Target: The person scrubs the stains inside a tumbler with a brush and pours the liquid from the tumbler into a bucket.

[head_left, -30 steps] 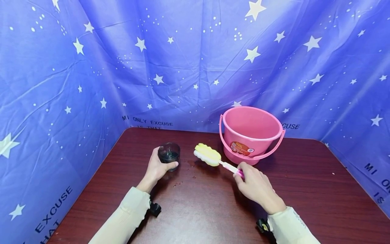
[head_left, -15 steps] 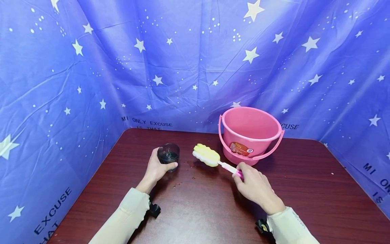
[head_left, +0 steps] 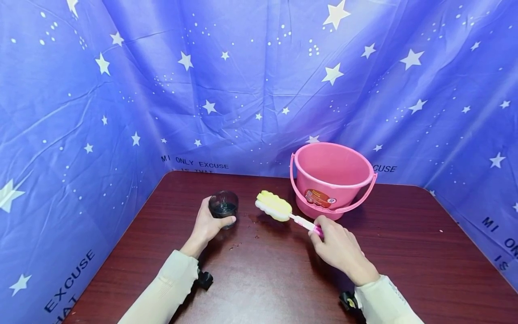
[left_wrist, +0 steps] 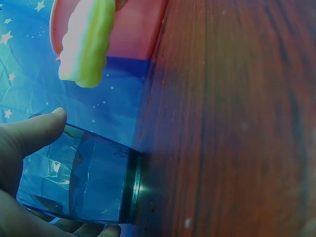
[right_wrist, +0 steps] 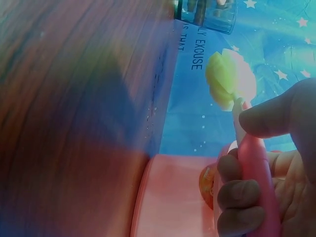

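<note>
My left hand [head_left: 207, 225] grips a dark, clear drinking glass [head_left: 225, 208], thumb on the near side and fingers round the far side. The glass [left_wrist: 94, 173] stands upright on the table, with liquid inside. In my right hand [head_left: 339, 245] is a sponge brush [head_left: 275, 206] with a yellow and white wavy head and a pink and white handle. Fingers and thumb wrap the pink grip [right_wrist: 256, 177] in the right wrist view. The brush head is held above the table, to the right of the glass and apart from it.
A pink bucket [head_left: 323, 189] with its handle lowered in front stands at the back right, close behind the brush. Drops of water [head_left: 235, 246] lie on the dark red wooden table [head_left: 259, 288]. A blue star-patterned cloth [head_left: 259, 90] walls the table's back and sides.
The view has shifted very slightly. Both hands, the glass and the brush stay practically where they were.
</note>
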Demonstrator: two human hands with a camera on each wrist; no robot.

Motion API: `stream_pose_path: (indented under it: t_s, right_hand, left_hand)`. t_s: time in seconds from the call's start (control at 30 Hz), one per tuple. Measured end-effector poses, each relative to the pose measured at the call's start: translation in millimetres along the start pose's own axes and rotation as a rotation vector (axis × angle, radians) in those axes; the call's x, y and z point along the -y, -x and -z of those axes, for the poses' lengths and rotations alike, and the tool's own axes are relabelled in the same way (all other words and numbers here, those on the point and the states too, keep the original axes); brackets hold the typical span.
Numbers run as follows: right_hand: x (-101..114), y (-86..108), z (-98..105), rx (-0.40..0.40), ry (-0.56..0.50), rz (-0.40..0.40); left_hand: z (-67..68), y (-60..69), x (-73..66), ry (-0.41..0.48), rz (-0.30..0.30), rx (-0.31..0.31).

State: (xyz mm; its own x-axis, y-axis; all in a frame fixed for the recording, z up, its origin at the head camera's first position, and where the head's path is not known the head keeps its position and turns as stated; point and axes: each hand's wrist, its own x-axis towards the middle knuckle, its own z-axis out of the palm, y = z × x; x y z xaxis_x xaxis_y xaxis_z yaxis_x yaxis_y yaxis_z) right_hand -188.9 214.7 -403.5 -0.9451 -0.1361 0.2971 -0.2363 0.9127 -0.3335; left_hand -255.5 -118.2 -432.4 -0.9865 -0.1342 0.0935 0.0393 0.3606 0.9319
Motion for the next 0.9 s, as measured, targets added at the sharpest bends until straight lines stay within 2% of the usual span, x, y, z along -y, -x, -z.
stream_pose_path:
  t_s: [0.9]
  right_hand:
    - [13.0, -7.5, 3.0, -0.05, 0.002, 0.058]
  left_hand:
    - [-0.7, -0.2, -0.1, -0.006, -0.007, 0.009]
